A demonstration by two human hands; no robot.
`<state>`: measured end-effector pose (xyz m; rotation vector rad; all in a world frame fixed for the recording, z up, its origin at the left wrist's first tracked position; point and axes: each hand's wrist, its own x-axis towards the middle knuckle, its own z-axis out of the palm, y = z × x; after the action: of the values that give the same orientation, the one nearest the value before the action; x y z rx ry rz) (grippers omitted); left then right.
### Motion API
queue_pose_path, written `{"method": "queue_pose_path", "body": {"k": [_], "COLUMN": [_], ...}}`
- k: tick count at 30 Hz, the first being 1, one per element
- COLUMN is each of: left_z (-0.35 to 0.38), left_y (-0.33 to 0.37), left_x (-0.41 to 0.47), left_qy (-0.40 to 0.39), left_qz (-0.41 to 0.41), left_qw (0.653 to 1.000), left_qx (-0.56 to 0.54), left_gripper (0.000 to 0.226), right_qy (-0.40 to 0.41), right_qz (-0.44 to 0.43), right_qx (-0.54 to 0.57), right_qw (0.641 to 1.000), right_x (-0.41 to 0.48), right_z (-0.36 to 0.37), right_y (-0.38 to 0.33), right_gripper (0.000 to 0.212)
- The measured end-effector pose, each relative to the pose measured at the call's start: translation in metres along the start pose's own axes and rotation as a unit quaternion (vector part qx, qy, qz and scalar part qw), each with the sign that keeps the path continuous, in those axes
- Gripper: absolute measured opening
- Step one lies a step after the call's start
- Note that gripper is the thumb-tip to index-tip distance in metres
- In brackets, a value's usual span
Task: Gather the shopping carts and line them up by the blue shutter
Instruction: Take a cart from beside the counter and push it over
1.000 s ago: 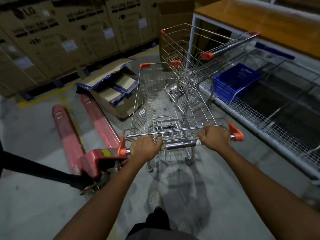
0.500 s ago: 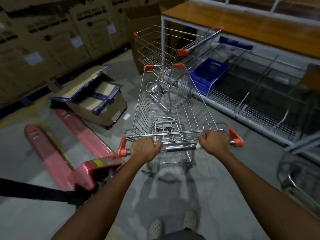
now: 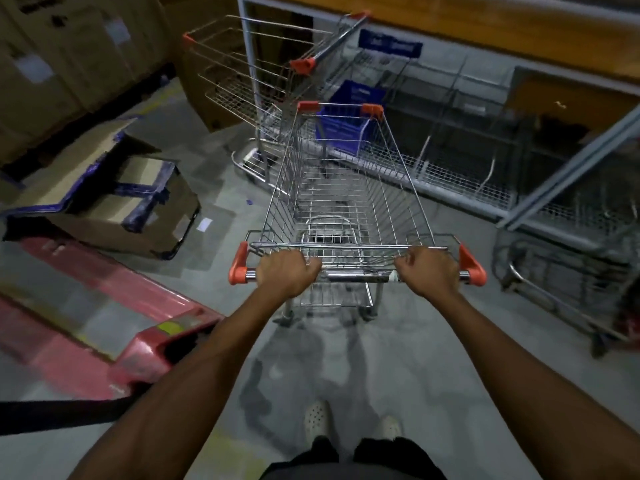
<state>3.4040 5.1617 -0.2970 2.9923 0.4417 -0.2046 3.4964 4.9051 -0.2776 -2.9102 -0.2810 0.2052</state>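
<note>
Shift: shopping cart (image 3: 346, 202) swung right, nearing far cart (image 3: 249, 74).
Grip: left hand (image 3: 287, 271) and right hand (image 3: 429, 268) clench handle (image 3: 360, 276).
Risk: pushing straight ahead snags far cart.

A silver wire shopping cart (image 3: 346, 216) with orange corner caps stands upright on the grey floor, its handle bar (image 3: 360, 275) nearest the camera. Just beyond its front end a second cart (image 3: 242, 81) of the same make stands at an angle. What may be a third cart (image 3: 554, 271) sits blurred at right.
</note>
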Motion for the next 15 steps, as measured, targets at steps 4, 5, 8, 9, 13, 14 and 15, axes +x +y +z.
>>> {"method": "queue_pose_path", "body": {"k": [4,5,8,9,13,14,15], "left_z": [0.001,0.002,0.006,0.008,0.014,0.014,0.014], "left_y": [0.015,0.019,0.033,0.038,0.057,0.062,0.067], "left_x": [-0.009,-0.011,-0.017,-0.02,-0.037,-0.043,-0.049], "left_qy": [-0.004,-0.004,-0.001,0.0,-0.009,-0.015,-0.019], "left_qz": [0.032,0.04,0.074,0.083,0.116,0.125,0.136], "left_qw": [0.999,0.999,0.997,0.996,0.993,0.992,0.991], "left_qx": [0.003,0.003,-0.008,-0.01,-0.003,0.0,0.002], "left_gripper": [0.058,0.058,0.058,0.058,0.061,0.062,0.062], "right_qy": [0.007,0.007,-0.002,-0.006,0.005,0.008,0.011], "right_qz": [0.033,0.041,0.063,0.073,0.095,0.1,0.106], "right_qx": [0.017,0.024,0.034,0.036,0.035,0.035,0.036], "right_qw": [0.999,0.999,0.997,0.997,0.995,0.994,0.994], "right_x": [-0.024,-0.03,-0.051,-0.058,-0.094,-0.104,-0.114], "right_z": [-0.001,-0.001,-0.003,-0.004,-0.005,-0.005,-0.005], "right_y": [0.018,0.023,0.04,0.046,0.069,0.074,0.08], "right_gripper": [0.033,0.034,0.033,0.032,0.025,0.024,0.024]}}
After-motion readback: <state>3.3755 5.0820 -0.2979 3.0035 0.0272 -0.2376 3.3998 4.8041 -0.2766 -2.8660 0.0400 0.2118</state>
